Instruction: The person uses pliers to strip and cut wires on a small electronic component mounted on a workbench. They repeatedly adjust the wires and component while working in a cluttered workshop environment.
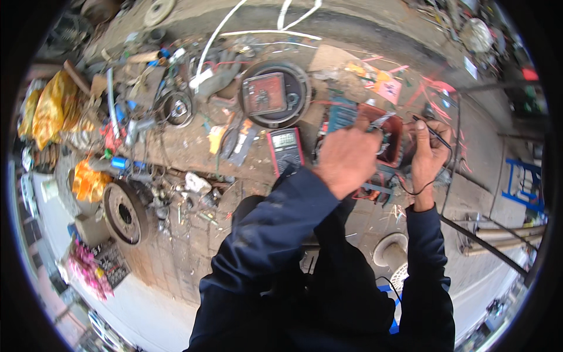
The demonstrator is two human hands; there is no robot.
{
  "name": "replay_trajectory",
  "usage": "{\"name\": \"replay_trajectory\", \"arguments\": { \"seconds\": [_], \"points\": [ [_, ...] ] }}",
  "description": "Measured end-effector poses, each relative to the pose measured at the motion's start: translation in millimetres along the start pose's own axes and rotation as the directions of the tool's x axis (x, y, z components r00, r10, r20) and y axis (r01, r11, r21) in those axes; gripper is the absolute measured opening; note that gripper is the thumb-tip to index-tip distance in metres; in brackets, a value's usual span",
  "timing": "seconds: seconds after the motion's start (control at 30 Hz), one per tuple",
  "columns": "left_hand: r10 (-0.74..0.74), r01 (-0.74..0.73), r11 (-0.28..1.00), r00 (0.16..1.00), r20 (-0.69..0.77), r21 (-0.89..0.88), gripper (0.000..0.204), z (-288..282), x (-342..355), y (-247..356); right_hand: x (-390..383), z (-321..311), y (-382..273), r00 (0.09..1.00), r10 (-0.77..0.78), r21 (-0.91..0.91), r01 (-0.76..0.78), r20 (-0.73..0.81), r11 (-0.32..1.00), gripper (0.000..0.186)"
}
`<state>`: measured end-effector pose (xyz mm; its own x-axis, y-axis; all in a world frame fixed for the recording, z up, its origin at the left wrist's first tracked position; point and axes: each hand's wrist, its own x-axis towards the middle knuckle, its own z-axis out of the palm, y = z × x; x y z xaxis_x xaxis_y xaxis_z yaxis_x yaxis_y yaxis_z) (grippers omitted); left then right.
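Note:
My right hand (432,154) pinches a slim black test probe (434,132), and a thin black lead loops down from it. My left hand (350,157) is closed over the near side of a motor with a blue-green finned housing (342,112) and an open red terminal box (394,146). Silvery metal (382,121) shows at its fingertips, but blur hides what exactly they grip. To the left of that hand lies a red-and-black multimeter (285,149) with its display lit. My left sleeve covers the meter's lower end.
A round dark basin (298,75) holding a rusty square plate stands beyond the multimeter. Yellow bags (56,108), a rusty wheel-like disc (124,213) and mixed scrap crowd the left. Pink wire scraps (435,88) lie at the far right. A dark metal frame bar (484,245) crosses at right.

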<state>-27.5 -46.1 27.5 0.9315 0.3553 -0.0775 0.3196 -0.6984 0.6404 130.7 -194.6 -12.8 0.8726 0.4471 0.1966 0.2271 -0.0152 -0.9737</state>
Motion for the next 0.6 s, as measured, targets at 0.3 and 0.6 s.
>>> {"name": "replay_trajectory", "arguments": {
  "seconds": [0.3,0.6],
  "points": [
    [-0.066,0.011,0.820,0.995,-0.075,-0.573,0.015,-21.5,5.3,-34.0,-32.9,-44.8,65.8,0.978,0.105,-0.339,-0.162,-0.180,0.927,0.020],
    [-0.156,0.053,0.856,0.975,-0.159,-0.514,0.014,-9.3,41.1,-28.2,-7.9,-82.1,38.9,0.947,0.114,-0.728,0.151,0.301,0.668,0.020]
  ]
}}
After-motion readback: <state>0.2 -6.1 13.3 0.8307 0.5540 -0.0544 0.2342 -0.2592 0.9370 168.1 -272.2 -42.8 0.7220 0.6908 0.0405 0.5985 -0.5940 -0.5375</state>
